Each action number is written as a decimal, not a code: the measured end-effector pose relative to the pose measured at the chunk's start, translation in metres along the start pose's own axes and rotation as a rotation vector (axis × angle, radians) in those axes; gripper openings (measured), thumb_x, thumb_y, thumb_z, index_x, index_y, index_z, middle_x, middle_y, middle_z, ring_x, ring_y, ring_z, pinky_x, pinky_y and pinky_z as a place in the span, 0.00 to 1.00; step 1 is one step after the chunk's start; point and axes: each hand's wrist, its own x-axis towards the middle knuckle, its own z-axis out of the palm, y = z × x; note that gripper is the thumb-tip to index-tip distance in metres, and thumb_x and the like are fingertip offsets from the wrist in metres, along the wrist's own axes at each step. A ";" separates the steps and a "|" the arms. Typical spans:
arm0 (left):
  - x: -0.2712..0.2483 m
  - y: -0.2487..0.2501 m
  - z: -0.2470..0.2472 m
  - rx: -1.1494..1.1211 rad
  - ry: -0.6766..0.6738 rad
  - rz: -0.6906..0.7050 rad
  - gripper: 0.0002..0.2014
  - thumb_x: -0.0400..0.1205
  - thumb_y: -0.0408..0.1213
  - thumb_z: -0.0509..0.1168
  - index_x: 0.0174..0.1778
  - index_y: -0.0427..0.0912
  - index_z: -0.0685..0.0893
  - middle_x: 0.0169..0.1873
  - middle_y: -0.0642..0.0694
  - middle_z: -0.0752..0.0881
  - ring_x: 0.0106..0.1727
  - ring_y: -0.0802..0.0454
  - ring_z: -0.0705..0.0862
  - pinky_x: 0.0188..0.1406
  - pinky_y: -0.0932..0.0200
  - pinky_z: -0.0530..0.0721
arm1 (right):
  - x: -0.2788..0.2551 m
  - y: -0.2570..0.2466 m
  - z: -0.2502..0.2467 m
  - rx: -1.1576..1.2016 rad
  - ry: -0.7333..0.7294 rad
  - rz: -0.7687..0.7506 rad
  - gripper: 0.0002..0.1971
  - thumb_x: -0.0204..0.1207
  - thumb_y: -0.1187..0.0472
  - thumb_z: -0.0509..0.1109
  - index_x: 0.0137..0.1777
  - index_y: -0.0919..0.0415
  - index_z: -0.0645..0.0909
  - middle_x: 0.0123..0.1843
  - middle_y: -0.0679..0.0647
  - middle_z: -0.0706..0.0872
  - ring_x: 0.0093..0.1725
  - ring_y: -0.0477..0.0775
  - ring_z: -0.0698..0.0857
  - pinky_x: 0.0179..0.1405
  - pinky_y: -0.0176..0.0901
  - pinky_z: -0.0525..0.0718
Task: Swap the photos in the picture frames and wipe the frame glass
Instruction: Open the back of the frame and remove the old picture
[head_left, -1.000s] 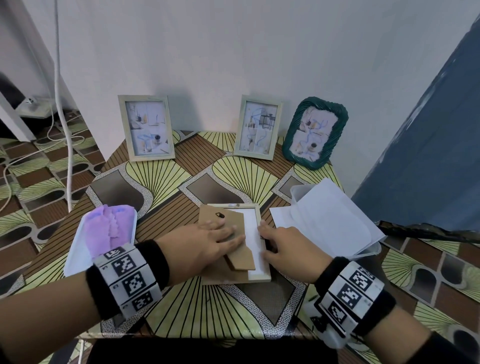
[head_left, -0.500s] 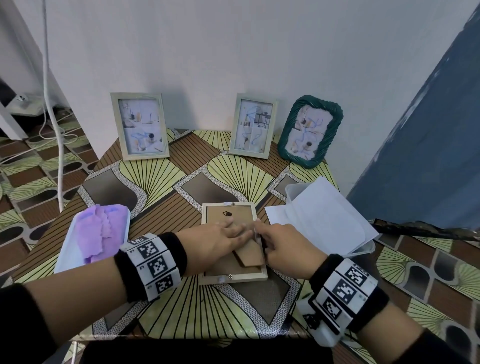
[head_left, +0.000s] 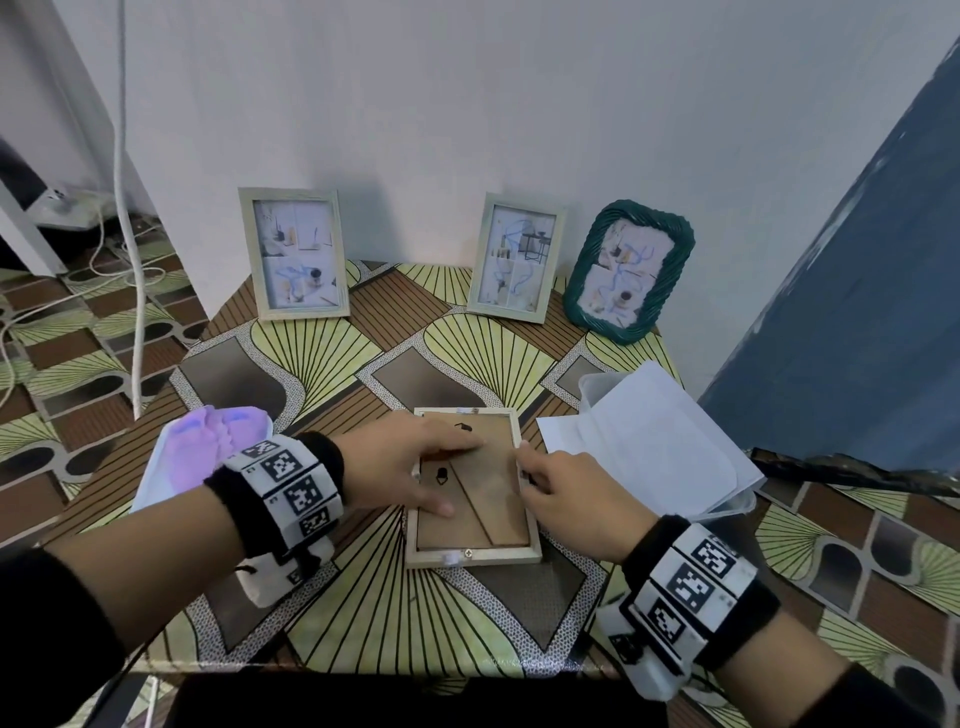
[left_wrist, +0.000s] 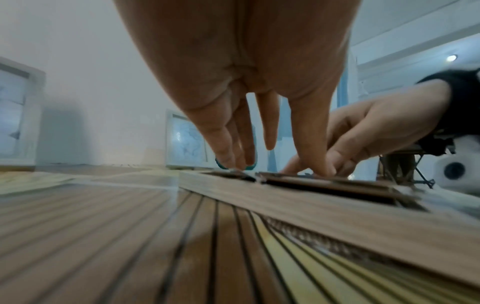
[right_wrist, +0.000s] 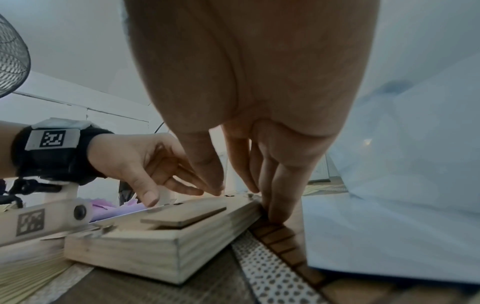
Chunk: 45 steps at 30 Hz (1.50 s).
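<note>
A light wooden picture frame (head_left: 527, 525) lies face down on the patterned table (head_left: 322, 358). Its brown backing board (head_left: 483, 499) sits flat inside it, stand flap folded down. My left hand (head_left: 415, 467) lies across the board from the left, its straight fingers (left_wrist: 322, 164) pressing on it. My right hand (head_left: 550, 478) is at the frame's right edge; its fingertips (right_wrist: 272, 214) touch the side of the wood and the thumb rests on top. The frame (right_wrist: 155, 246) shows its near corner in the right wrist view. Glass and photo are hidden underneath.
Three framed photos stand against the wall: two pale frames (head_left: 296, 254) (head_left: 514, 260) and a green frame (head_left: 626, 270). A white tray (head_left: 150, 478) with a purple cloth (head_left: 208, 441) sits left. A clear box (head_left: 737, 509) holding white sheets (head_left: 660, 447) sits right.
The backing board lay askew over a white sheet; now it sits square inside the frame. My left hand has spread over it and my right hand has moved to the frame's right edge.
</note>
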 end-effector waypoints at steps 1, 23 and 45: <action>-0.001 -0.001 -0.003 -0.009 0.020 0.010 0.38 0.71 0.50 0.79 0.77 0.53 0.73 0.71 0.58 0.78 0.70 0.62 0.75 0.72 0.61 0.71 | -0.001 0.000 -0.001 0.003 -0.002 -0.004 0.10 0.85 0.56 0.58 0.40 0.51 0.70 0.29 0.46 0.70 0.30 0.42 0.71 0.26 0.35 0.62; -0.028 -0.032 0.003 0.073 0.079 -0.121 0.14 0.76 0.56 0.71 0.37 0.49 0.82 0.34 0.58 0.85 0.37 0.63 0.81 0.41 0.60 0.81 | -0.004 -0.019 0.001 -0.172 -0.037 0.007 0.22 0.78 0.39 0.67 0.62 0.54 0.83 0.71 0.57 0.81 0.58 0.58 0.83 0.48 0.44 0.78; 0.000 -0.030 -0.011 -0.326 -0.066 -0.390 0.02 0.77 0.38 0.75 0.42 0.47 0.90 0.38 0.49 0.92 0.37 0.61 0.87 0.48 0.61 0.86 | 0.002 -0.029 0.002 -0.339 -0.101 -0.010 0.17 0.81 0.40 0.66 0.47 0.55 0.74 0.63 0.59 0.77 0.53 0.58 0.80 0.45 0.44 0.69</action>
